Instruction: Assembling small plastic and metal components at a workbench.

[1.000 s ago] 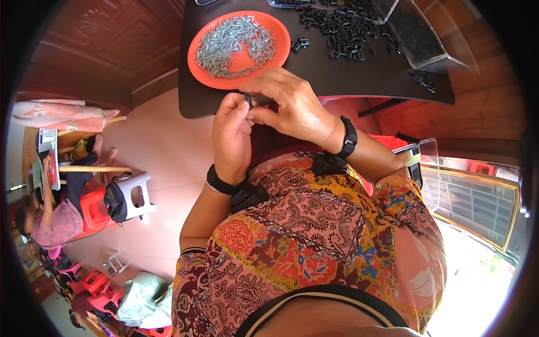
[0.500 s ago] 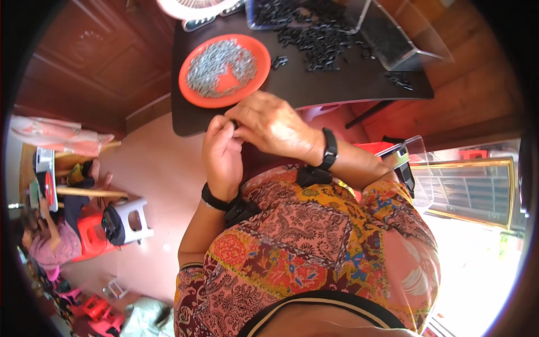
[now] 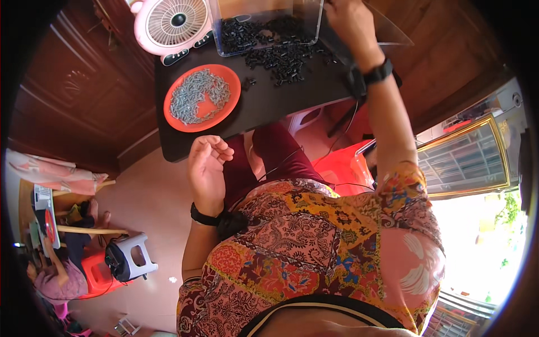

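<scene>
My left hand [image 3: 206,171] is raised before the near table edge, palm turned inward. Its fingers are loosely bent and apart, and I see nothing in them. Beyond it, an orange plate [image 3: 234,102] carries a heap of small silvery metal pieces [image 3: 191,95]. My right hand [image 3: 352,25] reaches to the far right of the table, over a clear plastic box [image 3: 387,28]. The top edge of the picture cuts off its fingertips, so whatever they hold is hidden. Small black pieces [image 3: 289,64] lie heaped between the plate and this hand.
A clear bin [image 3: 225,51] with more black pieces stands at the back of the dark table [image 3: 264,104]. Left of it is a pink fan [image 3: 143,33]. A red stool [image 3: 342,165] stands under the right side. Another person [image 3: 56,278] sits far left.
My hands, together on a small black piece earlier, have parted. The right has swung up and away to the far right; the left stays near the plate with its fingers loosened.
</scene>
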Motion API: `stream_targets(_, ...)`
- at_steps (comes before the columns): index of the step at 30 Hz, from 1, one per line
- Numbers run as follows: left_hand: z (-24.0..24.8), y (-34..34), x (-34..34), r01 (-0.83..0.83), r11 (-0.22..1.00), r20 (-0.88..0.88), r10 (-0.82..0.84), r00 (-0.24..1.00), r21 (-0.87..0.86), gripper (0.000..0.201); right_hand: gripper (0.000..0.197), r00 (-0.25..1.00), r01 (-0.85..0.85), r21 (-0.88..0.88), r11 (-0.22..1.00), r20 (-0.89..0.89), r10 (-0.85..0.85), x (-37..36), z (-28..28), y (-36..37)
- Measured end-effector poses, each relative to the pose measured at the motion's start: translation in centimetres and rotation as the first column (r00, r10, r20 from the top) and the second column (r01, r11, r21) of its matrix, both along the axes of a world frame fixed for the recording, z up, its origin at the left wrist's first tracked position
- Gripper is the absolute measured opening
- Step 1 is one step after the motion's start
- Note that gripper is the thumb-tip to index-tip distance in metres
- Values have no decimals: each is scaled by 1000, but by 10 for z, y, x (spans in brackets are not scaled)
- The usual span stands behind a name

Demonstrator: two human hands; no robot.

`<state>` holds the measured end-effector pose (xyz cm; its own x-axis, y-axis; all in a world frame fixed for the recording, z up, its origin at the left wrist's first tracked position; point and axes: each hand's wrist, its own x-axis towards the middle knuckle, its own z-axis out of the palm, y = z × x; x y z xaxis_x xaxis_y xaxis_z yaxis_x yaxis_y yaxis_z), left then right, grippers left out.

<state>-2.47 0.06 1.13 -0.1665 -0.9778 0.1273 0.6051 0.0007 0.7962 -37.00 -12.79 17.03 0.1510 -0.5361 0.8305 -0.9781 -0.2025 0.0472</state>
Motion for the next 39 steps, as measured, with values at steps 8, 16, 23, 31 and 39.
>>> stream_targets(8, 21, -16, 3, 62, 997, -24, -64, 998, -52, 19, 21, 993, 117, 24, 993, 4, -117, -35, -31, -29)
stream_targets(16, 23, -8, 13, 175, 981, -54, -179, 982, -80, 20, 15, 923, -384, 665, 640, 283, 259, 40, -112, 8)
stream_targets(23, 25, 2, 13, 188, 980, -80, -194, 978, -71, 19, 15, 942, -280, 574, 769, 13, 334, 47, -143, 6)
stream_targets(31, 15, 7, 41, 141, 984, -42, -146, 988, -108, 20, 14, 967, -204, 337, 919, -78, 243, 59, -163, 22)
stream_targets(39, 2, -3, 75, -32, 994, -63, 25, 998, -105, 20, 9, 976, -214, 193, 958, 91, 199, 62, -176, 28)
